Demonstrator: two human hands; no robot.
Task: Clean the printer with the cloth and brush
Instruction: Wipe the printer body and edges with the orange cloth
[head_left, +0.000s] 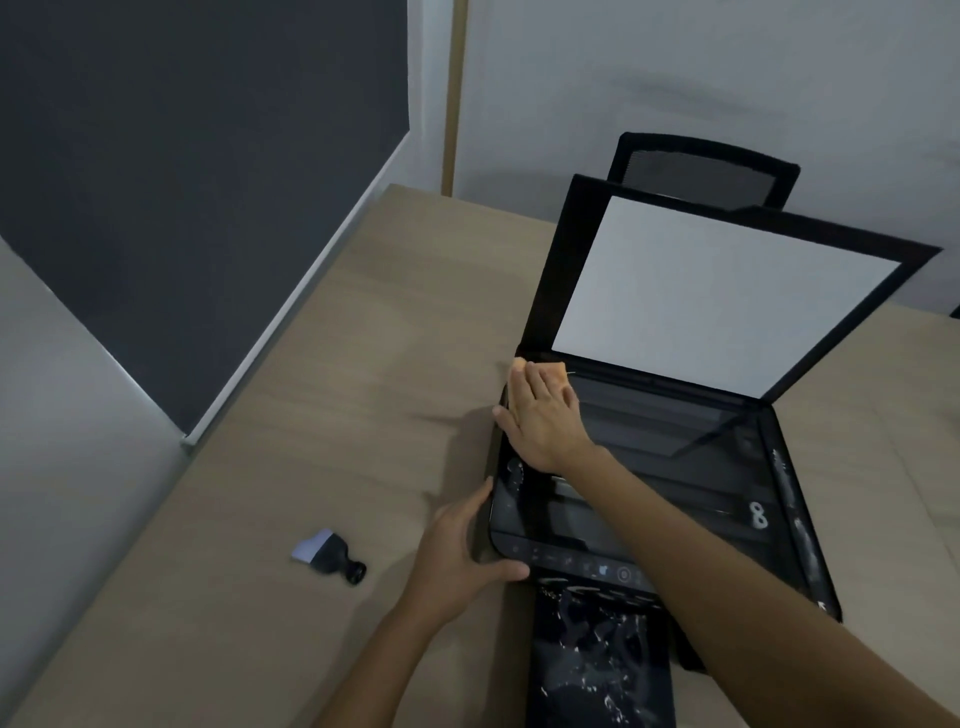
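While the left hand (460, 548) steadies the printer (675, 467) open-fingered, the right hand (540, 423) presses the cloth (555, 372) flat.

free: table (337, 389) left of printer (701, 467) | obstacle: raised lid (722, 291) at back | brush (328, 557) near-left

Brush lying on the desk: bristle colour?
White, faintly bluish, on the small black-handled brush; head view shows it.

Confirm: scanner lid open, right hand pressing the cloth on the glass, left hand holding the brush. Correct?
No. The head view shows the left hand braced against the front-left corner of the printer, holding nothing; the brush lies on the table left of it. Rest right: lid open, right hand pressing the cloth on the glass.
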